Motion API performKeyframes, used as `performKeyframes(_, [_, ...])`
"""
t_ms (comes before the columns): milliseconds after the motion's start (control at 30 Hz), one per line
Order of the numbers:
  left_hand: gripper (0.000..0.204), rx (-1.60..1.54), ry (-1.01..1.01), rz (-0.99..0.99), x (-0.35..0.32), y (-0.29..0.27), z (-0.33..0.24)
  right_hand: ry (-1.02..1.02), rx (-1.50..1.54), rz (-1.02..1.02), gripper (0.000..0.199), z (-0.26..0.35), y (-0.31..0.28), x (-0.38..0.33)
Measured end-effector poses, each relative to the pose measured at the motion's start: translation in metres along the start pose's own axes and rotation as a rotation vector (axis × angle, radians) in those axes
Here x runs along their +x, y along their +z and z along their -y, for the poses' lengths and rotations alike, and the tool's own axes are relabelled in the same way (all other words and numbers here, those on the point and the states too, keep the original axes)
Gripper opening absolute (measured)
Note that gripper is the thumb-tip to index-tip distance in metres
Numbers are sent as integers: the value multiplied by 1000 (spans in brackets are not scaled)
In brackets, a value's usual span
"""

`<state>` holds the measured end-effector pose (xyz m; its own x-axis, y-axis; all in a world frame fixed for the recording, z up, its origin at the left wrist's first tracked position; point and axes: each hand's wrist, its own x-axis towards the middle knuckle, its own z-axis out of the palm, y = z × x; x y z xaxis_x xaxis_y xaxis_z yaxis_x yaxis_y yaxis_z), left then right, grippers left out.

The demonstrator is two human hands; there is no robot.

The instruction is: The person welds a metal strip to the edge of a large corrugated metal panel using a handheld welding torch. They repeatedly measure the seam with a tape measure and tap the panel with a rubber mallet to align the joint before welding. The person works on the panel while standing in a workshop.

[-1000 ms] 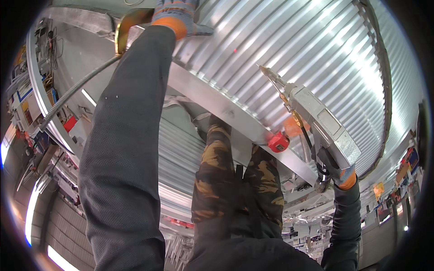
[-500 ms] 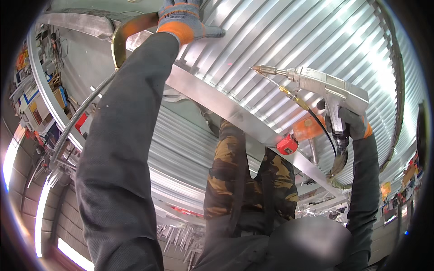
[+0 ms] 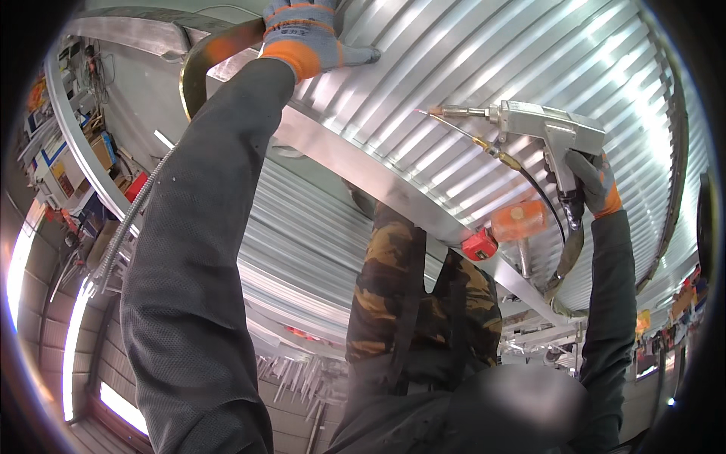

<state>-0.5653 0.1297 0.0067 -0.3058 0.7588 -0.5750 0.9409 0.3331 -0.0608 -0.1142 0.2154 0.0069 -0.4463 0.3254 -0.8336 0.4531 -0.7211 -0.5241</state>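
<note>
Over there, the right hand is wrapped round the grip of a metal gun, held above the ribbed panel, nozzle pointing left. The left hand lies spread over the panel, thumb apart from the fingers. Below the gun, an orange mallet sits beside a red case, near the bar.

The left arm extends forward from the lower edge. The left hand is gloved, back upward; its fingers point forward — tips at the upper edge — and the thumb spreads to the right. The right arm rises along the right side. The right hand, also gloved, sits lower in view, fingers curled into a grip. The legs lie between both arms.
</note>
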Motion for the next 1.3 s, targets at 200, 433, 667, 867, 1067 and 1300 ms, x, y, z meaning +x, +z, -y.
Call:
performKeyframes(200, [145,6,-1,-24,2,1,1,-105,-323,-347,36,-16,12,-1])
performKeyframes(433, [142,-51,35,-29,1,3,-7,-294,-500,-621,29,-27,40,-9])
performKeyframes(667, [141,-46,92,-18,-2,0,2,-249,-344,-875,33,-146,53,-124])
performKeyframes(867, [146,-82,70,-47,13,-17,5,-87,-968,-756,59,-199,110,-141])
performKeyframes(1067, [144,44,185,-171,25,-15,-14,-173,-1233,-778,51,-246,75,-112])
performKeyframes(1300, [133,11,240,-252,20,2,-10,-163,-1210,-751,51,-230,79,-119])
